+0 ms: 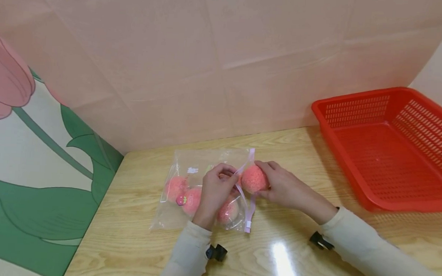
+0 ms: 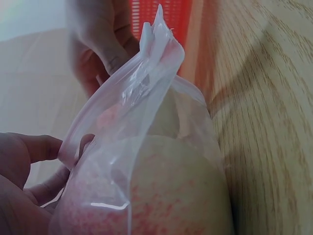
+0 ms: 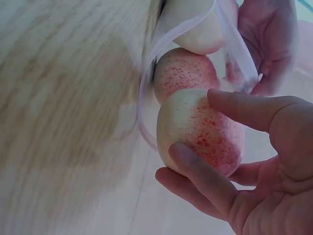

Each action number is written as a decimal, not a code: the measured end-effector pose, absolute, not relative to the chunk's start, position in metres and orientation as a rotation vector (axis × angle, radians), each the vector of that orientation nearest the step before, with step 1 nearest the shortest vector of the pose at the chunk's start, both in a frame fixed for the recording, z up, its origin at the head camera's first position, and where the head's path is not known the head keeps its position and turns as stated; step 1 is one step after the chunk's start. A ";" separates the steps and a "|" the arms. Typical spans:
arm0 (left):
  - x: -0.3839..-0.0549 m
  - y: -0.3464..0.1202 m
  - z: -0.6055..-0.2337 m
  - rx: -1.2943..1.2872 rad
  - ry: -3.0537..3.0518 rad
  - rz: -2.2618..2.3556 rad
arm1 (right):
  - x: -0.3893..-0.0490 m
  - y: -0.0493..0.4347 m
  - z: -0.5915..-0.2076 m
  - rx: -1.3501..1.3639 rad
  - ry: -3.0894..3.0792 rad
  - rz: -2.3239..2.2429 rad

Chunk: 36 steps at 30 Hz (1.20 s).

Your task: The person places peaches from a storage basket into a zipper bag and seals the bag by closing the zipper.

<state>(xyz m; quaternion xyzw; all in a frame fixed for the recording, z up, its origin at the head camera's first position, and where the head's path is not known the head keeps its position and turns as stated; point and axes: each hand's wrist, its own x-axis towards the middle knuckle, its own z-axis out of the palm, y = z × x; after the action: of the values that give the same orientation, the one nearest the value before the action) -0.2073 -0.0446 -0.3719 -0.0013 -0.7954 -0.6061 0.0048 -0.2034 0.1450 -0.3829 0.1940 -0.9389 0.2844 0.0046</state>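
Observation:
A clear zip bag [image 1: 208, 156] with a pale pink slider edge lies on the table, its mouth toward the right. Inside it are several pink-and-cream peaches [image 1: 176, 188], partly covered by the left hand. My left hand [image 1: 217, 190] pinches the rim of the bag's mouth between thumb and fingers, also visible in the left wrist view. At the mouth, my right hand [image 1: 284, 185] grips one peach [image 3: 200, 132] with fingers spread around it. Just behind it in the right wrist view, another speckled peach [image 3: 186, 73] sits within the looped bag rim [image 3: 142, 105].
A large red plastic basket [image 1: 368, 195] with slotted walls stands on the right of the wooden table [image 1: 133, 241]. A pinkish cloth backdrop [image 1: 193, 90] rises behind the table, and a tulip-patterned panel [image 1: 52, 204] borders its left side.

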 end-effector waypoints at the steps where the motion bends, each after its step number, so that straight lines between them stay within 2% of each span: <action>1: -0.205 -0.044 -0.368 -0.012 -2.489 -1.903 | -0.203 0.144 -0.383 0.608 -2.942 0.895; 9: -0.191 -0.043 -0.344 -0.062 -2.476 -1.939 | -0.203 0.140 -0.388 0.586 -2.954 0.823; 22: -0.191 -0.042 -0.343 -0.052 -2.462 -1.972 | -0.202 0.143 -0.391 0.669 -2.865 0.835; 36: -0.188 -0.041 -0.340 -0.026 -2.470 -2.000 | -0.208 0.138 -0.396 0.599 -2.894 0.981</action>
<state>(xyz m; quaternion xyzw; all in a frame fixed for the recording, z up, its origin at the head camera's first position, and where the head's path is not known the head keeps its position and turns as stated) -0.1885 -0.0407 -0.3403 -0.0081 -0.7771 -0.6291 -0.0182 -0.2085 0.1380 -0.3956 0.1923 -0.9293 0.3151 0.0139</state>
